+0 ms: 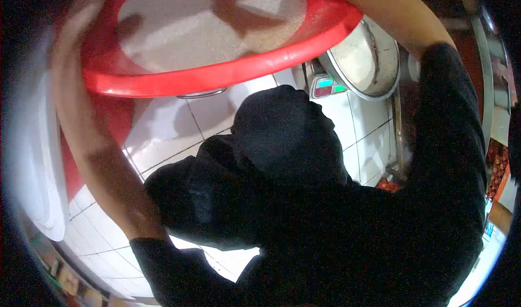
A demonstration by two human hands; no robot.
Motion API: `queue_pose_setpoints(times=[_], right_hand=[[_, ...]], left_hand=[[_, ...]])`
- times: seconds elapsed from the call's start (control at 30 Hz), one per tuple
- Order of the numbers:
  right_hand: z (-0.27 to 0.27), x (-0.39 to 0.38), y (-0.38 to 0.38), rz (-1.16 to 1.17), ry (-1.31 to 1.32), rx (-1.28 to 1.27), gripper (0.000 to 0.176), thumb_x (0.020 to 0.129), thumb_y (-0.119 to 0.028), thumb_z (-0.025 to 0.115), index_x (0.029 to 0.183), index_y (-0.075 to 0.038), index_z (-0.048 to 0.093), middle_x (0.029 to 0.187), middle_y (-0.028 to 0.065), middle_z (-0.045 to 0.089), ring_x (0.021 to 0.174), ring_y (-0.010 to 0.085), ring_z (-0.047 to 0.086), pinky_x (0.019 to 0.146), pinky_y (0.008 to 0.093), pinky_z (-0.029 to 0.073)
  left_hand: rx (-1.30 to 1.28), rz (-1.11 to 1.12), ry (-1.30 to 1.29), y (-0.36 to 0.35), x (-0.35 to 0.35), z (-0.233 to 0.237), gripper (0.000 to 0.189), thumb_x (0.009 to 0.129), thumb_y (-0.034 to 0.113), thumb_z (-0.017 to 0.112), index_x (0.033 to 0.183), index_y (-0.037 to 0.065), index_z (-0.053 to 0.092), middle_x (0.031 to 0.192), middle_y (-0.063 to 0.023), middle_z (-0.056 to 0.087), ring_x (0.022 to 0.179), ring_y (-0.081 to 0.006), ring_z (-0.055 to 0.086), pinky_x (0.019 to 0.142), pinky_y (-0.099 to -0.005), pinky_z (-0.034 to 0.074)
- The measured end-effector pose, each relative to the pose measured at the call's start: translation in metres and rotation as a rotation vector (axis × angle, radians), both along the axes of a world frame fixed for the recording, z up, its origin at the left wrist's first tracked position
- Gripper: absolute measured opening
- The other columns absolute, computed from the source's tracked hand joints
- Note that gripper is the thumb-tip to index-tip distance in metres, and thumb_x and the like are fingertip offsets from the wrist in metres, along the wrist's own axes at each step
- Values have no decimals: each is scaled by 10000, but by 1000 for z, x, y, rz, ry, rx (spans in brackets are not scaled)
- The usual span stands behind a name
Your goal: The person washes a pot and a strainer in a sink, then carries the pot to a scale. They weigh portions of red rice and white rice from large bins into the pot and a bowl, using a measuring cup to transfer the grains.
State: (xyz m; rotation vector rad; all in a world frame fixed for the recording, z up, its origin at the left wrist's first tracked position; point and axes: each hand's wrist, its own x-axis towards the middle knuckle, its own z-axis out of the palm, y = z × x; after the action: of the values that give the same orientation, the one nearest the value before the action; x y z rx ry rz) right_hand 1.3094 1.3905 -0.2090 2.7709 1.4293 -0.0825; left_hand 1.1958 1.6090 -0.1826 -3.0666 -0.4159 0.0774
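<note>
A big red basin [228, 71] fills the top of the view and holds a pale, fine-grained heap [184, 30] that looks like rice. My left forearm runs up the left side, and my left hand [89, 8] is a blur beside the basin's left rim, its fingers not distinguishable. On the other side, my right forearm [396, 8] reaches over the basin's right rim; the right hand lies beyond the top edge of the picture. Dark shadows fall across the pale heap.
Right of the basin, a metal pot [391, 63] with pale contents stands by a scale with a lit green display [325, 83]. White tiles [163, 139] lie below. A white rounded object [46, 171] stands far left. Reddish pieces [496, 166] sit at the far right.
</note>
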Motion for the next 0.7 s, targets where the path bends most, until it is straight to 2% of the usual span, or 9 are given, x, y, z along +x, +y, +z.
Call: queue_pose_setpoints(times=[0.2,0.23,0.27,0.37,0.43,0.5,0.53,0.63,0.7], right_hand=[[-61,5,34,319,356,-205,689,818,-464,611,1358,-101,385,1368,235,377,1259,371,390,1011,412,395],[-65,10,30,297,422,-229,658,831,-465,597,1352,-117,395,1363,229,381,1257,371,387,1004,414,400],[-78,6,24,136,429,-89,578,829,-525,618,1209,-92,566,1118,86,630,1002,230,586,890,373,461],[-103,12,16,198,803,228,694,819,-677,485,1252,-137,541,1239,46,578,1108,237,536,910,423,445],[-88,-2,9,-153,995,96,701,829,-681,461,1281,-148,517,1262,38,538,1122,214,510,898,427,452],[-84,-4,11,-289,1184,135,585,867,-612,464,1258,-181,529,1159,68,592,865,156,567,724,244,448],[-82,-6,15,-267,1294,210,574,897,-588,434,1272,-161,514,1142,83,598,927,171,597,770,285,489],[-62,-15,9,-305,1475,454,598,888,-538,447,1273,-82,487,1157,96,544,1038,202,550,891,401,497],[-37,-22,0,-355,1476,555,572,894,-512,461,1291,-100,443,1226,125,474,1102,264,493,918,430,472]], left_hand=[[24,17,-65,11,3,-27,611,928,292,481,1483,186,250,1539,-108,201,1423,-262,173,1178,-353,124],[-7,-14,-61,12,5,-28,616,926,300,491,1481,182,254,1539,-112,203,1425,-264,167,1178,-348,118],[-4,-5,-66,20,13,-34,616,926,300,491,1481,182,254,1539,-112,203,1425,-264,167,1178,-348,118],[-265,68,-57,26,21,-36,611,929,295,496,1479,175,260,1542,-119,193,1424,-271,171,1175,-327,114],[-96,-8,-74,-1,2,-24,563,965,325,416,1479,159,257,1545,-125,183,1427,-272,163,1172,-333,112],[-350,112,-120,-5,10,-15,550,977,343,383,1475,143,262,1547,-124,178,1428,-272,159,1172,-341,111],[-605,227,-169,-5,13,-13,543,989,361,350,1472,127,267,1549,-123,173,1429,-272,155,1171,-349,111],[-196,-61,-109,0,2,-21,580,993,440,292,1461,99,288,1545,-131,184,1430,-275,151,1167,-355,115],[-372,14,-152,14,12,-29,590,991,457,286,1457,96,299,1541,-134,195,1428,-276,158,1166,-352,119]])
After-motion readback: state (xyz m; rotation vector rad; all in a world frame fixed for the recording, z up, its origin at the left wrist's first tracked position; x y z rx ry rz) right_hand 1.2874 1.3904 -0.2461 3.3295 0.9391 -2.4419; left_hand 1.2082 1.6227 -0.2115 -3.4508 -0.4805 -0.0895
